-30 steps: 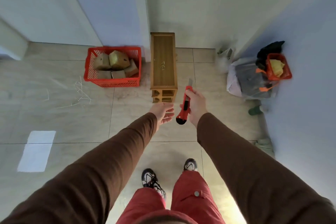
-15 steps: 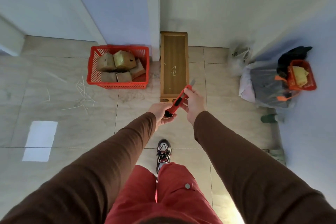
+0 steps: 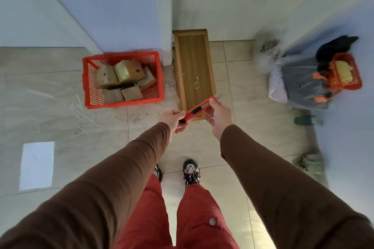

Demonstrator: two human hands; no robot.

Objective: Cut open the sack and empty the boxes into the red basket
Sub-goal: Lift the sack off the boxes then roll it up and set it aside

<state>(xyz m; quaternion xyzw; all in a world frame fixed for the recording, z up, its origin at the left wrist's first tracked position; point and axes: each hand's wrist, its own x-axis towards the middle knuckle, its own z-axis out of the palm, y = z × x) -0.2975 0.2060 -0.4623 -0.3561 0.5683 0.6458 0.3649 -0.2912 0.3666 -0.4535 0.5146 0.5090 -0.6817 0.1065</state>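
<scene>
A red box cutter (image 3: 199, 108) with its blade out is held between both hands, above the near end of a wooden bench (image 3: 194, 70). My left hand (image 3: 174, 121) grips its butt end. My right hand (image 3: 219, 114) pinches it near the blade end. The red basket (image 3: 123, 101) stands on the floor to the left of the bench, against the wall corner, with several brown cardboard boxes (image 3: 123, 76) inside. No sack is in view.
Loose white plastic strips (image 3: 81, 111) lie on the tiles left of the basket. A white sheet (image 3: 37, 164) lies at the far left. At the right wall are a grey bag (image 3: 303, 85), a small red basket (image 3: 346, 73) and slippers (image 3: 305, 120).
I have stepped closer to the bench. My left hand came up and took the cutter's butt end, so both hands hold it, and the cutter turned from upright to nearly level.
</scene>
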